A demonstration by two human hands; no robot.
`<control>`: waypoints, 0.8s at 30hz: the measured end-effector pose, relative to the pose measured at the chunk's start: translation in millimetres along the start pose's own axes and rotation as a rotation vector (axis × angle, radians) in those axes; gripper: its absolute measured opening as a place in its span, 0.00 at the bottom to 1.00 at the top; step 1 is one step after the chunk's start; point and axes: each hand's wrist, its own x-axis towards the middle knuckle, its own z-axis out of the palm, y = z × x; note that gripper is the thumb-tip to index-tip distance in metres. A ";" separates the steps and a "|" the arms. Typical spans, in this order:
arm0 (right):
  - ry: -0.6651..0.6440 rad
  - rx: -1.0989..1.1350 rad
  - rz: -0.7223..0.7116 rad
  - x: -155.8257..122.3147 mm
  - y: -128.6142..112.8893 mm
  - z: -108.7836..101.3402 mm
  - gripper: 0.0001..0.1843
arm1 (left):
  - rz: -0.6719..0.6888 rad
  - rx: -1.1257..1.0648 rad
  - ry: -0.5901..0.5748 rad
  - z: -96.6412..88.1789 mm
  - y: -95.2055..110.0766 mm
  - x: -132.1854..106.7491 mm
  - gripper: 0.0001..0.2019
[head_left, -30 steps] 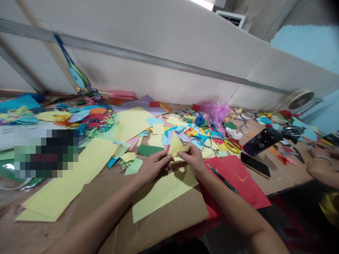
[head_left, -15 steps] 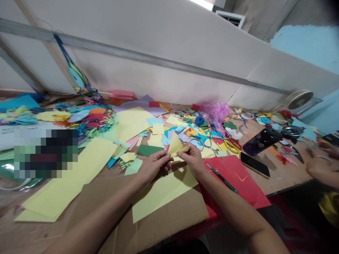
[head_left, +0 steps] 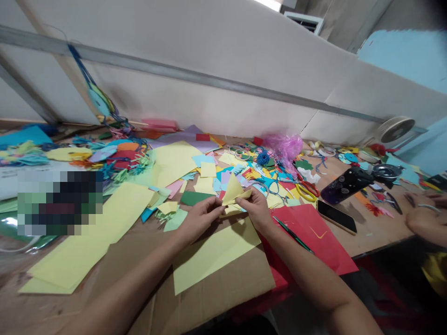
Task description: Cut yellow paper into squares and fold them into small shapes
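Note:
Between my hands is a small piece of folded yellow paper (head_left: 233, 190), with one pointed flap standing up. My left hand (head_left: 203, 215) pinches its left edge between thumb and fingers. On the other side, my right hand (head_left: 255, 208) grips the right end, thumb pressed on the fold. Below them a larger yellow sheet (head_left: 213, 258) lies on a piece of brown cardboard (head_left: 240, 284). A red sheet (head_left: 328, 253) lies to the right, and a green pen (head_left: 293, 234) rests across it.
Paper scraps, a blue yarn ball (head_left: 263, 157) and yellow-handled scissors (head_left: 306, 191) lie beyond my hands. At right are a phone (head_left: 336, 217), a dark tumbler (head_left: 344, 185) and another person's arm (head_left: 428, 225). Long yellow sheets (head_left: 91, 237) lie at left.
The folded yellow paper has shifted slightly right in my hands. My left fingers have straightened a little and sit nearer its left edge.

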 end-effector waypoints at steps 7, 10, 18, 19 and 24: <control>0.002 0.020 0.004 0.3 1.0 -0.4 0.17 | -0.003 -0.026 0.001 0.2 -2.6 1.3 0.16; 0.003 0.021 0.012 0.1 0.3 -0.1 0.17 | 0.004 -0.048 0.000 0.1 -2.2 1.0 0.16; -0.007 -0.009 0.022 -1.0 -0.7 0.8 0.17 | -0.024 -0.032 -0.013 -0.6 5.3 -1.2 0.16; -0.009 -0.017 0.022 -1.4 -0.5 0.8 0.16 | -0.028 -0.015 -0.022 -0.8 5.1 -0.9 0.16; -0.073 -0.098 -0.021 -3.3 0.7 0.6 0.14 | 0.008 0.073 -0.017 -0.8 -4.3 2.6 0.19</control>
